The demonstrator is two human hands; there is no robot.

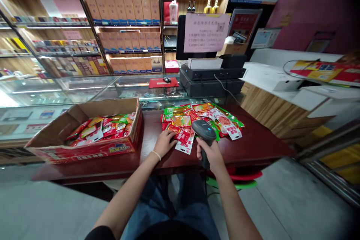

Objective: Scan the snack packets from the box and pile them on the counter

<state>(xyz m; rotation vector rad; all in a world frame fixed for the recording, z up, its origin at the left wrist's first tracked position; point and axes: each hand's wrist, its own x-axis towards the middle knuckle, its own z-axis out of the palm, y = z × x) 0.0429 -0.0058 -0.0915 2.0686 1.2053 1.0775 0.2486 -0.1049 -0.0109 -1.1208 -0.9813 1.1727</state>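
My right hand [211,153] is wrapped round the handle of a dark barcode scanner [204,130], whose head points down at a red snack packet [184,137]. My left hand [164,143] rests on the dark red table, fingers lying on the edge of that packet. The packet sits at the near side of a spread pile of red, green and orange snack packets [202,118]. A white band is on my left wrist.
An open cardboard box [84,148] with several more packets stands at the table's left. Behind are a glass counter [84,90], a till with monitor [210,75], shelves of boxed goods, and a wooden counter [281,101] at right. Red and green stools sit under the table.
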